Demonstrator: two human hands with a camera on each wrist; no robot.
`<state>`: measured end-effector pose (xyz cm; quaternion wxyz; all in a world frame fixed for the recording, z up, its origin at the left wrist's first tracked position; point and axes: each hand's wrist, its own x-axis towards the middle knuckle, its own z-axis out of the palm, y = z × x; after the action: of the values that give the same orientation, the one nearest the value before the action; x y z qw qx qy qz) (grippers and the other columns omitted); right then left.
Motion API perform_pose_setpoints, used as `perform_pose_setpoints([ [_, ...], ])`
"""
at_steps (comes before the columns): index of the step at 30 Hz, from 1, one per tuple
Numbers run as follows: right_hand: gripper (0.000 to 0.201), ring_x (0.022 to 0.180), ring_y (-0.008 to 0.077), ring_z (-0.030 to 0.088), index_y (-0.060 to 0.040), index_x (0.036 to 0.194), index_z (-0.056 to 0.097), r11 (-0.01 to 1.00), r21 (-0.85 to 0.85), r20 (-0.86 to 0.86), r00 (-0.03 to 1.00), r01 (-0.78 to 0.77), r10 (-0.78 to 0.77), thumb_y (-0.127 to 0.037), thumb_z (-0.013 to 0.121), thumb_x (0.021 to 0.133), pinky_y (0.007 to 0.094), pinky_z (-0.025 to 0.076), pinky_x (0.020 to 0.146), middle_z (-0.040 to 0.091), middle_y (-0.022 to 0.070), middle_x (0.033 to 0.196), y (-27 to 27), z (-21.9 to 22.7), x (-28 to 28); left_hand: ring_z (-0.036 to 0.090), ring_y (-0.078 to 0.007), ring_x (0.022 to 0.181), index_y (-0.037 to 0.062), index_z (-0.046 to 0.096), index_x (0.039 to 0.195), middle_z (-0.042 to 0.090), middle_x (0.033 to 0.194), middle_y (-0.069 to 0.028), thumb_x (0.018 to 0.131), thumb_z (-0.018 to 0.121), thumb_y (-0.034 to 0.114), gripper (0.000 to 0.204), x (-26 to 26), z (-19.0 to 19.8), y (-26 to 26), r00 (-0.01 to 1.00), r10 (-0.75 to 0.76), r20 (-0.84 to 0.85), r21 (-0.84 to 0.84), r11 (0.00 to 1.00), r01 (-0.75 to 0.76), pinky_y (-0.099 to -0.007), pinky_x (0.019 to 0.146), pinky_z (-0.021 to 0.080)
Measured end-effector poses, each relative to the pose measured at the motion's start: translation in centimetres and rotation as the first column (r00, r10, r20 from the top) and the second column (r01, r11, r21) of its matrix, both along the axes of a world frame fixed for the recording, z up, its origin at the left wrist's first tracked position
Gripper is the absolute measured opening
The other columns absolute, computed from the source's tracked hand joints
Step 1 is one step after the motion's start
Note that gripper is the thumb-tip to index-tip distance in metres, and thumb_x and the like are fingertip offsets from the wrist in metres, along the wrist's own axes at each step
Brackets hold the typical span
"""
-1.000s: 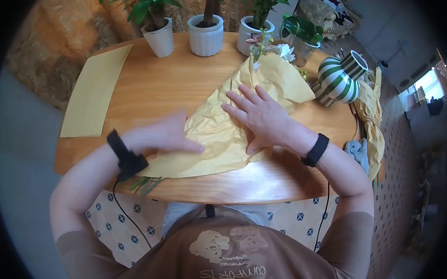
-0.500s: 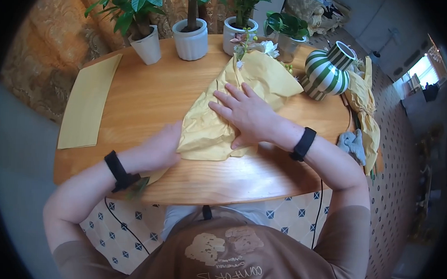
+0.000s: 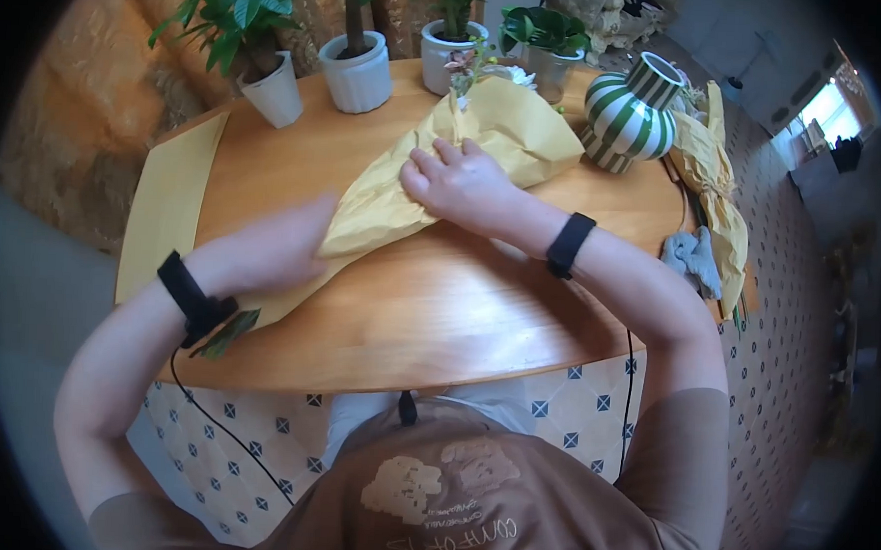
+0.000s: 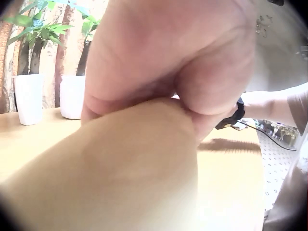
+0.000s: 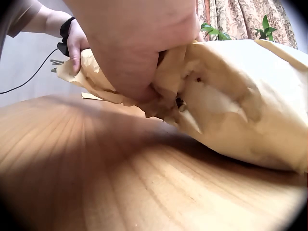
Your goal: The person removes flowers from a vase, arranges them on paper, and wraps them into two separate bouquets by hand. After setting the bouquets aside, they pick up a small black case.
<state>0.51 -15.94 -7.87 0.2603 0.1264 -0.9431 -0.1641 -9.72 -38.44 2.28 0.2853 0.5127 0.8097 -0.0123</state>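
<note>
A bouquet in crinkled yellow wrapping paper (image 3: 516, 131) lies slantwise across the wooden table. Pink and white flowers (image 3: 513, 76) peek from its wide far end, and green stems (image 3: 229, 335) poke out at the narrow near-left end. My right hand (image 3: 461, 185) grips the middle of the bouquet, fingers curled over the paper; in the right wrist view its fingers press into the creased folds. My left hand (image 3: 282, 246), blurred in the head view, holds the narrow part, with thumb and fingers round the paper (image 4: 144, 159) in the left wrist view.
Flat yellow sheets (image 3: 173, 209) lie at the table's left. Potted plants in white pots (image 3: 357, 75) line the back edge. A green-and-white striped vase (image 3: 632, 116) stands back right, beside another paper-wrapped bouquet (image 3: 710, 179) and a grey cloth (image 3: 692, 258).
The near paper edge has been folded over, narrowing the bouquet. My right fingers went from spread flat to curled round it. My left hand moved left along the paper.
</note>
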Motion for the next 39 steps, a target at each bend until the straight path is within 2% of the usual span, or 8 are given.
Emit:
perform_pose_setpoints([
  [7,0.027,0.092,0.0387,0.065,-0.0017,0.101,0.058,0.994,0.113,-0.017,1.000,0.011,-0.009,-0.019,0.056,0.081,0.0544,0.054,0.071,0.063,0.0186,0.099,-1.1,-1.2,-0.1,0.032,-0.0420,0.134,-0.0099,0.016,0.142,0.028,0.145,-0.0311,0.076,0.074,0.036,0.099,4.7,-2.2,1.8,0.927,0.048,-0.373,0.150,0.989,0.010,-0.0519,0.106,0.033],
  [15,0.033,0.117,0.0357,0.052,-0.0050,0.112,0.059,0.998,-0.048,0.000,0.999,0.043,-0.043,-0.023,0.055,0.085,0.0583,0.038,0.097,0.059,0.0150,0.114,-1.3,-1.6,1.8,0.016,-0.0405,0.142,-0.0079,0.010,0.145,0.016,0.151,-0.0298,0.076,0.070,0.041,0.105,7.5,-6.6,3.7,0.973,0.129,-0.191,0.257,0.963,-0.077,-0.0523,0.112,0.023],
  [19,0.020,0.113,0.0297,0.053,-0.0085,0.093,0.063,0.934,-0.343,0.226,0.974,0.105,-0.026,-0.022,0.063,0.078,0.0487,0.039,0.095,0.061,0.0115,0.104,-1.0,3.2,6.1,0.014,-0.0450,0.140,-0.0077,0.014,0.145,0.013,0.151,-0.0314,0.078,0.067,0.045,0.100,7.8,-6.8,3.7,0.970,0.116,-0.214,0.179,0.981,-0.077,-0.0652,0.104,0.025],
  [24,0.018,0.088,0.0366,0.063,-0.0040,0.092,0.061,0.633,-0.507,0.206,0.795,0.585,-0.570,-0.011,0.067,0.076,0.0459,0.051,0.075,0.065,0.0176,0.089,7.5,5.3,16.0,0.015,-0.0450,0.140,-0.0086,0.015,0.144,0.014,0.150,-0.0317,0.077,0.067,0.045,0.100,8.3,-7.3,3.9,0.958,0.137,-0.253,0.202,0.976,-0.086,-0.0656,0.104,0.026],
  [27,0.016,0.082,0.0328,0.068,-0.0023,0.082,0.068,0.334,-0.335,0.299,0.436,0.881,-0.849,-0.006,0.053,0.079,0.0432,0.055,0.069,0.068,0.0191,0.087,13.9,4.3,20.1,0.015,-0.0449,0.140,-0.0090,0.016,0.144,0.014,0.150,-0.0319,0.077,0.067,0.044,0.100,8.3,-7.3,3.9,0.959,0.139,-0.248,0.199,0.976,-0.090,-0.0656,0.104,0.026],
  [31,0.026,0.098,0.0361,0.064,0.0005,0.100,0.068,0.038,-0.230,0.589,0.170,0.972,-0.790,-0.009,0.052,0.080,0.0420,0.052,0.081,0.066,0.0223,0.103,18.3,2.4,21.9,0.013,-0.0428,0.142,-0.0071,0.016,0.145,0.012,0.152,-0.0288,0.076,0.066,0.043,0.099,8.2,-7.4,3.8,0.959,0.154,-0.237,0.205,0.973,-0.105,-0.0650,0.104,0.026],
  [35,0.030,0.103,0.0322,0.064,0.0001,0.106,0.067,-0.022,-0.201,0.563,0.097,0.979,-0.821,-0.012,0.056,0.081,0.0420,0.051,0.086,0.065,0.0204,0.111,18.7,1.3,21.7,0.014,-0.0433,0.141,-0.0076,0.017,0.145,0.013,0.152,-0.0298,0.075,0.066,0.043,0.099,8.1,-7.7,3.6,0.959,0.160,-0.233,0.236,0.966,-0.104,-0.0657,0.103,0.027],
  [39,0.025,0.082,0.0280,0.068,0.0026,0.092,0.068,-0.012,-0.466,0.438,0.219,0.884,-0.872,-0.016,0.057,0.079,0.0376,0.054,0.070,0.069,0.0197,0.093,21.1,1.0,23.1,0.015,-0.0441,0.141,-0.0077,0.017,0.144,0.014,0.151,-0.0304,0.074,0.066,0.042,0.099,8.2,-7.6,3.7,0.960,0.159,-0.231,0.244,0.964,-0.101,-0.0655,0.102,0.027],
])
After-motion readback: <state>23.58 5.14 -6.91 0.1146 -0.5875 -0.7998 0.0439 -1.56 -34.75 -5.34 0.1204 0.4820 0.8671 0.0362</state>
